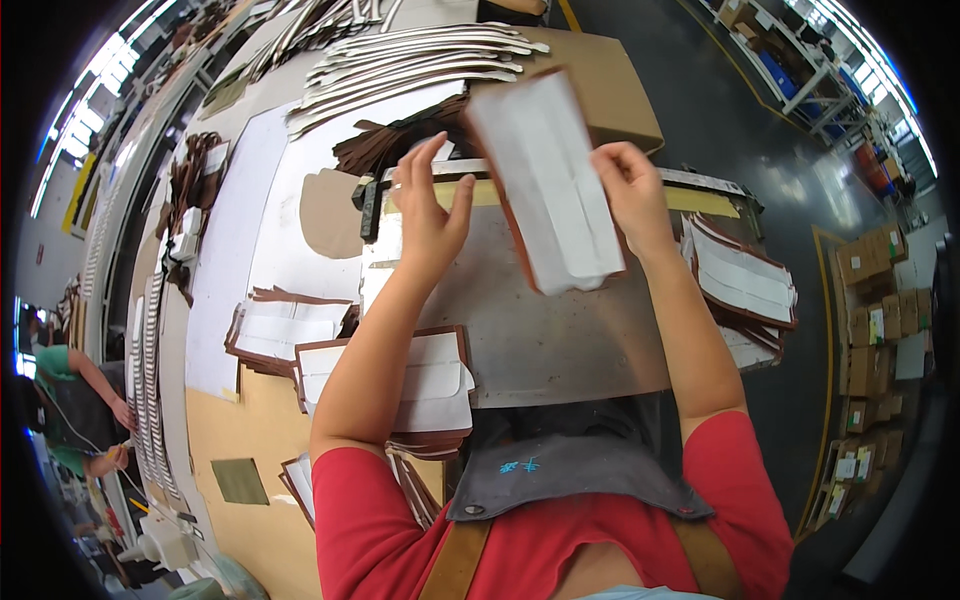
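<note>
My right hand (634,198) pinches the right edge of a flat, oblong brown-edged panel (548,180) with a white backing. The panel is held up, tilted, above a grey metal plate (550,345), and its upper end is blurred. To the left of the panel, my left hand (434,205) is raised, holding nothing, with thumb and fingers apart. A stack of similar white-and-brown panels (435,375) lies beneath my left forearm. Another stack of panels (740,280) sits beside my right forearm, at the plate's right edge.
Further left is another panel pile (285,330). Beyond the plate lie dark brown strips (395,140), long white-edged strips (410,70) and a cardboard sheet (605,85). A beige rounded piece (330,213) rests on the table. At far left, a co-worker in green (85,400) works; boxes (870,330) stand right.
</note>
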{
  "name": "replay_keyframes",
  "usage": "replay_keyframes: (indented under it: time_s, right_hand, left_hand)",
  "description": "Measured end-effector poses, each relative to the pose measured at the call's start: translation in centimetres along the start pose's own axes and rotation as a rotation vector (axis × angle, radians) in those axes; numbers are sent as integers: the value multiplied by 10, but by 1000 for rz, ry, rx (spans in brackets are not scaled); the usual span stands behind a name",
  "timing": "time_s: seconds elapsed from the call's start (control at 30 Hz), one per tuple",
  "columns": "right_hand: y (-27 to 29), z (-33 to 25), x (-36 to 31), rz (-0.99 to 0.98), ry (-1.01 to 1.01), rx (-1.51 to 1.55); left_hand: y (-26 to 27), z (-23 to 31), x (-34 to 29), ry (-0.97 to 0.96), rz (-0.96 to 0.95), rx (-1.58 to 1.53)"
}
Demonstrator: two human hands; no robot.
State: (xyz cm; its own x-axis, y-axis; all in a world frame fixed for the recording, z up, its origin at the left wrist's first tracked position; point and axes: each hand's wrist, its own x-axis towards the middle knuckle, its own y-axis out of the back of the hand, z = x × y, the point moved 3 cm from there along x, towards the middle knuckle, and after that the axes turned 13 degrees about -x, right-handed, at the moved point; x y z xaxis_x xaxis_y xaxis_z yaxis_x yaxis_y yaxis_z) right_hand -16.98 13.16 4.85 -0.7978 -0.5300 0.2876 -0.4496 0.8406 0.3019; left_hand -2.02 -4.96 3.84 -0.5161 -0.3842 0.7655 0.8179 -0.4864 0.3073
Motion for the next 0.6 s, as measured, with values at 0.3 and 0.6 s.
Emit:
replay_keyframes:
  time_s: [0.3,0.6]
  right_hand:
    - [9,2,-80,-634,-481,-225]
    - [8,38,-40,-250,394,-1040]
  left_hand:
    - [-26,16,-50,114,-717,402]
    - [-22,-5,-45,136,-714,519]
